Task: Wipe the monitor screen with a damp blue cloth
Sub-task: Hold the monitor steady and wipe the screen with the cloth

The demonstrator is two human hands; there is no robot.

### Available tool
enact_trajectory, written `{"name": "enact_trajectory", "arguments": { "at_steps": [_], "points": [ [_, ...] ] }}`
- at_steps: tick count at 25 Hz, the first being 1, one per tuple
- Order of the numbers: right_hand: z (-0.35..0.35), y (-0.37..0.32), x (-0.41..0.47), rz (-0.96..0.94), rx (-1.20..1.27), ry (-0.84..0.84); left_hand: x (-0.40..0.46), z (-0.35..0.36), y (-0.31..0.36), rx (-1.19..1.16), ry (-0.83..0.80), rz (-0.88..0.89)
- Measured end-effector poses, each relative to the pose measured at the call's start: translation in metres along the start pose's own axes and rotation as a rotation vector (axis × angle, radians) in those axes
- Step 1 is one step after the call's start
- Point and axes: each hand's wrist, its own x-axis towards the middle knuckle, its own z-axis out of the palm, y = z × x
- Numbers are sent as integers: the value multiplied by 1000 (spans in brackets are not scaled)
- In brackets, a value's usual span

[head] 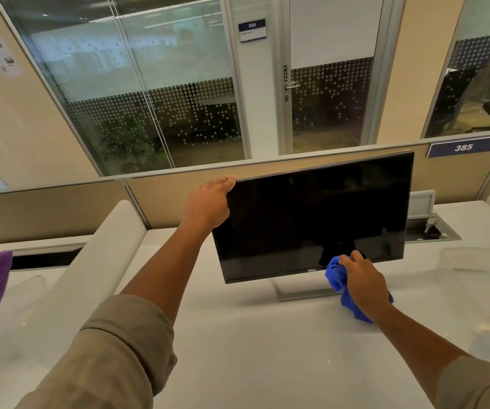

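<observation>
On the white table (267, 349), the left hand (208, 206) grips the monitor (314, 219) corner while right-hand (361, 283) fingers (355, 256) clutch the cloth (336, 277); hard pressure low down might tip its stand (299, 290).

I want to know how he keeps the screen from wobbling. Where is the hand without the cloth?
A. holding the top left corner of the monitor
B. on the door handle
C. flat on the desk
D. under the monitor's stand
A: the left hand grips the Dell monitor at its top left corner, while the right hand holds the blue cloth at the screen's bottom edge.
</observation>
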Motion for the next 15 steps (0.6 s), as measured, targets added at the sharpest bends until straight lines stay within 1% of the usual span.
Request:
{"name": "enact_trajectory", "arguments": {
  "at_steps": [2,3,4,6,7,9,12,13,14,15],
  "points": [
    [-4,-2,-4,25,320,104,-3,6,4,-11,34,1],
    [-7,-6,-5,11,479,125,-5,9,6,-23,41,4],
    [-12,-9,-5,-19,598,136,-5,10,6,-35,38,6],
    [-21,-13,-6,-78,729,150,-8,11,10,-53,30,2],
    [-26,-15,-6,-89,791,139,-11,13,13,-53,45,-2],
    [-34,-17,-10,-62,968,81,-21,18,25,-52,135,-8],
    [-44,-18,-20,30,1291,-8,-49,35,58,-153,285,-5],
    [-46,-19,-23,58,1366,-48,-61,45,72,-226,298,6],
    [-46,-20,-26,64,1419,-96,-72,57,85,-328,278,10],
    [-46,-20,-30,46,1463,-149,-83,69,98,-449,211,1]
  ]
}}
